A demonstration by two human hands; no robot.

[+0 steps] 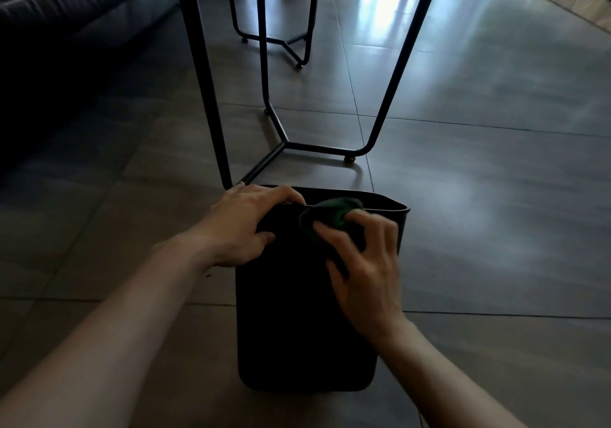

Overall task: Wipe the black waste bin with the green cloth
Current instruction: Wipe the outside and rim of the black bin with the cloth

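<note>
Hands are working at the black waste bin [297,322], which is standing on the grey tiled floor [496,196] in the lower middle of the frame. The left hand [244,226] is gripping the bin's near rim at its left corner, fingers curled over the edge. The right hand [363,262] is pressing the bunched green cloth [334,214] against the rim and upper near wall, fingers closed around it. Black metal table legs [390,90] are rising just behind the bin; a dark sofa [66,14] is filling the upper left
</note>
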